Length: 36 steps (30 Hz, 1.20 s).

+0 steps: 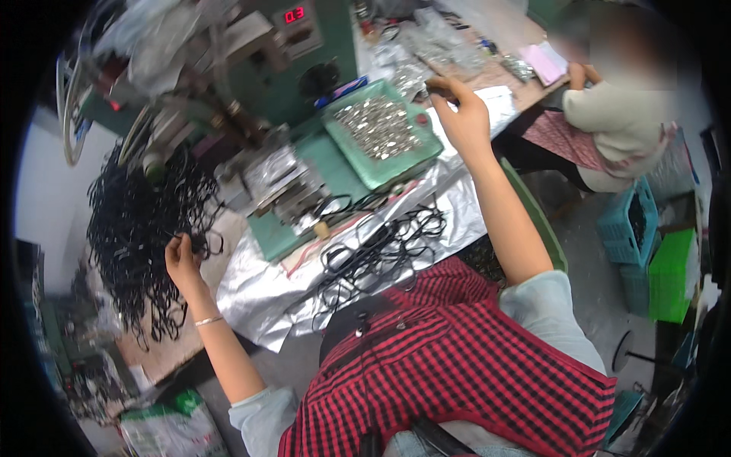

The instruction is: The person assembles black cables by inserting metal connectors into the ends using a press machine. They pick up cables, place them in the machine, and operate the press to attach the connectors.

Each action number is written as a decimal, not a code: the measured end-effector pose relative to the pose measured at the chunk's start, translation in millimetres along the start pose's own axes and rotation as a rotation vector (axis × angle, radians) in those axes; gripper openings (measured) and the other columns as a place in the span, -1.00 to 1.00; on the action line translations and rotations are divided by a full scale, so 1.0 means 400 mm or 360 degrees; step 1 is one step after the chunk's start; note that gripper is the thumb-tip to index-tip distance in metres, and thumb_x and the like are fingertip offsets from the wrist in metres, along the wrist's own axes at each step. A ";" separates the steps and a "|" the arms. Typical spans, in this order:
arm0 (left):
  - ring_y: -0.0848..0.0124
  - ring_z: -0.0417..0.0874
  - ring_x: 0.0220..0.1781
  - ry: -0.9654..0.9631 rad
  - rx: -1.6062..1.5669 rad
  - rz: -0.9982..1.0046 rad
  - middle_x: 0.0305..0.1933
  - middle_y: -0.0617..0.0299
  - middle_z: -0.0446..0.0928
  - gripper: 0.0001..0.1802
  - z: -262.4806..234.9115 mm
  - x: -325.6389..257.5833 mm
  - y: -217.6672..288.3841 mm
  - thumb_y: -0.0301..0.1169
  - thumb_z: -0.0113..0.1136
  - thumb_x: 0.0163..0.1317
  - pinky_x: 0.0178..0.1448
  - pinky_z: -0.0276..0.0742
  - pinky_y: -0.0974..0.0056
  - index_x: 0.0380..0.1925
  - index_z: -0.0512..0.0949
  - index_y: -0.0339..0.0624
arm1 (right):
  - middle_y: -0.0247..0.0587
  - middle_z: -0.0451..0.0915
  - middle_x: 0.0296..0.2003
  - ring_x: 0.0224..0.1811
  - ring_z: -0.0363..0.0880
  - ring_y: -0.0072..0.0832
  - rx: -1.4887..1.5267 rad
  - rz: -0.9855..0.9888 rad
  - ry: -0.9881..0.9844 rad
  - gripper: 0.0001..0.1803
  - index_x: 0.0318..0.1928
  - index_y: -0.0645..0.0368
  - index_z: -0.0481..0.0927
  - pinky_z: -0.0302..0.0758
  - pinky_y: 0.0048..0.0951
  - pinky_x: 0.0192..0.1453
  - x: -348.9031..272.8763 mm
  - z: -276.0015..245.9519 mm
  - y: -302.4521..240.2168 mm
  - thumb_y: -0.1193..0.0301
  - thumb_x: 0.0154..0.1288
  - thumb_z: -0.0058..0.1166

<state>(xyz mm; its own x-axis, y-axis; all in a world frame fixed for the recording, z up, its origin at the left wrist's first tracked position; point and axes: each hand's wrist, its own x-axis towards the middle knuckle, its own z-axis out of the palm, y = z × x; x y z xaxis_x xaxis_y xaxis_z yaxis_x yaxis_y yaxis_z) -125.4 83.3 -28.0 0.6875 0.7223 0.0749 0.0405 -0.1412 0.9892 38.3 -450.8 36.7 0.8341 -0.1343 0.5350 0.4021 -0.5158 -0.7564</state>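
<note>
At the left, my left hand (183, 265) is at the edge of a big heap of black looped cords (141, 244), its fingertips pinched together on a black cord loop (205, 242). My right hand (461, 114) is raised beside the right end of a green tray (371, 183). Its fingers are curved and apart, with nothing visible between them. Small shiny metal pieces (377, 126) fill much of the tray. More black cords (381, 247) lie loosely across the silver sheet (259, 305) in front of me.
A green machine (304, 72) with a red display stands behind the metal fixture (285, 186). Hoses hang at upper left. A co-worker (620, 129) sits at the right end of the bench. Blue baskets (626, 221) and a bright green box (674, 278) stand at right.
</note>
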 end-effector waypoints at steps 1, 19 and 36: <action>0.47 0.66 -0.11 0.0000 0.0146 0.0056 0.00 0.13 0.61 -0.61 -0.007 0.014 -0.029 -0.29 0.36 0.32 -0.13 0.52 0.41 0.02 0.53 -0.29 | -0.13 0.75 -0.21 -0.16 0.74 -0.27 -0.0156 -0.0005 -0.0017 -0.74 -0.12 0.09 0.76 0.60 -0.34 -0.05 0.055 0.007 0.085 0.41 0.18 0.17; 0.23 0.50 0.28 0.0535 0.0435 0.0226 0.34 0.02 0.42 -0.46 -0.227 -0.195 -0.095 -0.37 0.19 0.42 0.21 0.58 0.13 0.34 0.35 -0.27 | -0.06 0.76 -0.26 -0.22 0.75 -0.20 -0.0837 0.0367 -0.0902 -0.58 -0.25 0.09 0.81 0.63 -0.20 -0.07 0.282 0.004 0.321 0.03 0.04 0.39; 0.27 0.53 0.28 0.0290 0.0418 0.0436 0.28 0.01 0.50 -0.57 -0.073 -0.264 -0.002 -0.42 0.08 0.48 0.32 0.46 0.21 0.28 0.39 -0.36 | -0.33 0.69 -0.31 -0.30 0.52 -0.62 0.0086 0.0718 -0.0233 -0.64 -0.13 0.35 0.73 0.41 -0.53 -0.19 0.292 -0.345 0.438 0.23 0.39 0.22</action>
<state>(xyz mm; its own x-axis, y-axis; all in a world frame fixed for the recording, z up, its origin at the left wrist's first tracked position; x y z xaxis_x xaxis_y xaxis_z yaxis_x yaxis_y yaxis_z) -219.1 27.1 -33.0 0.5600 0.7388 0.3749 0.0738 -0.4952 0.8657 154.0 -673.7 18.4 0.9729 -0.2117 0.0931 0.0037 -0.3881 -0.9216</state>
